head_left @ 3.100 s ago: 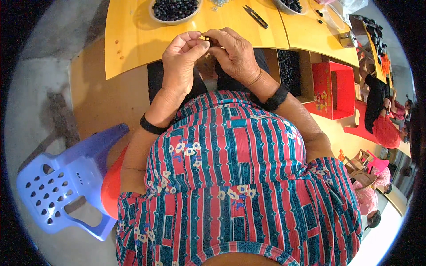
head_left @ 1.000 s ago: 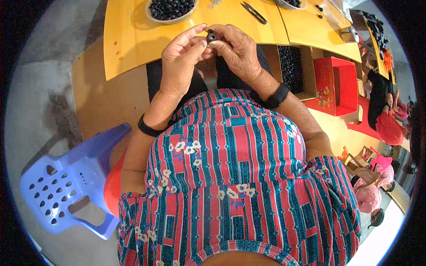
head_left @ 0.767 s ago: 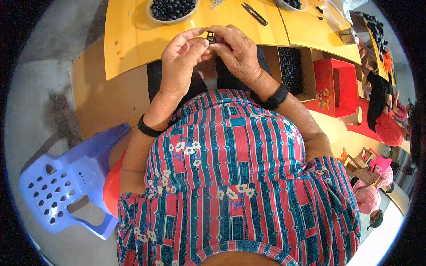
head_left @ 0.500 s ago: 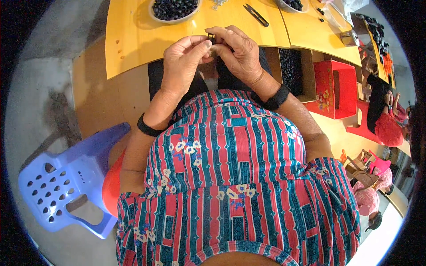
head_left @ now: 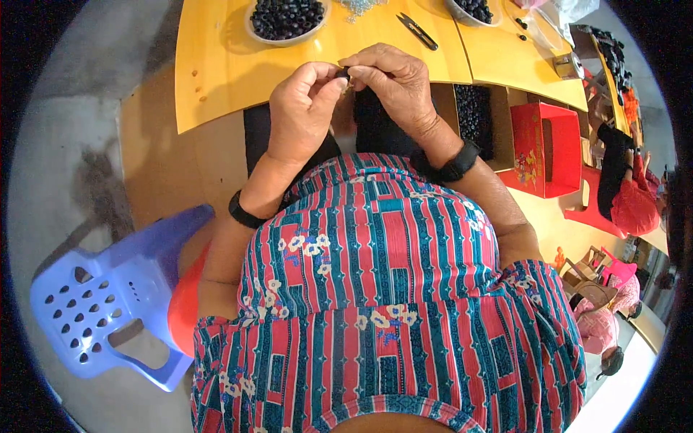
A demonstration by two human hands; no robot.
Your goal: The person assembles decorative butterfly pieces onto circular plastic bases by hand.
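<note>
A small black plastic part (head_left: 343,73) is held between my two hands, just over the near edge of the yellow table (head_left: 245,79). My left hand (head_left: 299,115) pinches it from the left with thumb and forefinger. From the other side, the thumb and fingertips of my right hand (head_left: 397,83) close on it too. Fingers cover most of the part, so its shape is hard to make out. Beyond my hands stands a white bowl (head_left: 282,42) full of similar black pieces. Black-handled thread snips (head_left: 419,32) lie to the right of it.
Small clear pieces (head_left: 357,7) lie at the table's far side. Another bowl (head_left: 473,23) of black pieces and a metal tin (head_left: 568,66) are at right. Below stand a carton (head_left: 499,126) of black parts and a red box (head_left: 525,148). A blue plastic stool (head_left: 108,303) is at left.
The black part has turned between my fingertips and is now more covered by them. My right hand has shifted slightly right, its fingers drawn closer over the part.
</note>
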